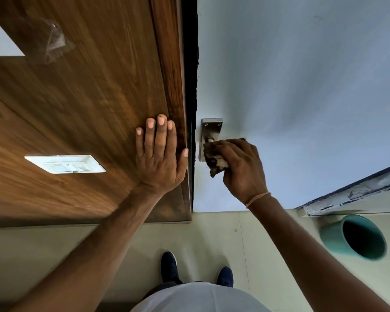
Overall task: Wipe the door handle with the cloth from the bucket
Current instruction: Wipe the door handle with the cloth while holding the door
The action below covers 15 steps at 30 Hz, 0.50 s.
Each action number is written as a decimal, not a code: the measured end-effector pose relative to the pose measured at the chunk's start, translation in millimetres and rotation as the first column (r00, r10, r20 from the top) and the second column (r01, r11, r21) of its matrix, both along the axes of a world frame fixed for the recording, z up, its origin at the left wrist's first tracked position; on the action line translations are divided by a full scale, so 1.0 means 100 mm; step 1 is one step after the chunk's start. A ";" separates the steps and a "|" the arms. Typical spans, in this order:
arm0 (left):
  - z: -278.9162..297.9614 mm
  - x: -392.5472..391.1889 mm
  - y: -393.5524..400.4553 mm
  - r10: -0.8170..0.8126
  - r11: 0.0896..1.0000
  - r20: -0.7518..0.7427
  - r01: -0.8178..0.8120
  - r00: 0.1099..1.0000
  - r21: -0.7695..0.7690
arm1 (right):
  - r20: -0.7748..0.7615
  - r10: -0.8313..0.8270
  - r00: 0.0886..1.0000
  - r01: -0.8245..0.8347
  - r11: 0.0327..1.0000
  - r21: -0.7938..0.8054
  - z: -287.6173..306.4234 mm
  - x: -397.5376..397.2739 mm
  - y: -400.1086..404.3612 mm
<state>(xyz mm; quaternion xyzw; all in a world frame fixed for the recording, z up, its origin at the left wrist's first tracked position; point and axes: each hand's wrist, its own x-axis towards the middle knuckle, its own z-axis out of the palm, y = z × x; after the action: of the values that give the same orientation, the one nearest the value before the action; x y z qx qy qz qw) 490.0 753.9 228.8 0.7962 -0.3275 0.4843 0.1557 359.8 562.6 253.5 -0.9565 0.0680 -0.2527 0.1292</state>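
A steel door handle (209, 131) with a long backplate is fixed to the pale blue door (291, 86) near its left edge. My right hand (241, 167) is closed around a dirty brown-grey cloth (216, 164) and presses it over the lever, which is mostly hidden under the cloth and fingers. My left hand (160, 154) lies flat, fingers spread, on the brown wooden panel (88, 97) just left of the door's edge. The teal bucket (356, 237) stands on the floor at the lower right, its inside dark.
A white switch plate (65, 164) sits on the wooden panel to the left. A worn white and blue ledge (351, 194) runs along the right above the bucket. My two dark shoes (169, 266) stand on the pale tiled floor (212, 233).
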 end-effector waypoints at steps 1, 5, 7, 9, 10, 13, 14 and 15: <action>0.00 0.00 0.00 0.000 1.000 0.002 0.000 1.000 -0.004 | -0.003 -0.046 0.999 0.046 0.999 0.013 -0.02 -0.02 -0.03; -0.01 0.01 -0.01 0.002 1.000 -0.006 -0.002 1.000 -0.008 | 0.024 -0.079 0.997 0.079 0.996 -0.028 -0.05 0.04 0.15; -0.01 0.00 -0.02 -0.001 1.000 -0.010 0.001 1.000 -0.008 | 0.015 -0.033 0.999 0.034 0.996 -0.083 -0.08 0.06 0.19; -0.02 0.00 -0.02 -0.005 1.000 -0.007 0.005 1.000 -0.008 | 0.010 -0.041 0.999 0.041 0.994 -0.101 -0.13 0.02 0.11; -0.02 0.01 -0.02 -0.006 1.000 -0.005 0.006 1.000 -0.009 | 0.015 -0.074 0.997 0.075 0.993 -0.094 -0.18 -0.02 0.04; -0.02 0.00 -0.04 0.001 1.000 0.003 -0.001 1.000 -0.017 | 0.017 -0.195 0.981 0.195 0.980 -0.031 -0.31 -0.16 -0.21; -0.02 0.00 -0.04 0.000 1.000 0.004 0.000 1.000 -0.021 | 0.016 -0.217 0.976 0.217 0.976 -0.004 -0.34 -0.18 -0.25; -0.02 0.00 -0.04 -0.002 1.000 0.005 0.003 1.000 -0.025 | 0.017 -0.227 0.974 0.227 0.974 0.017 -0.35 -0.17 -0.26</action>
<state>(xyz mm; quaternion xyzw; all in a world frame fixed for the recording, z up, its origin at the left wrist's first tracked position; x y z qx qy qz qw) 490.0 749.8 227.1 0.7926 -0.3229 0.4900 0.1654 342.5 536.8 218.6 -0.9390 0.1775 -0.2744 0.1073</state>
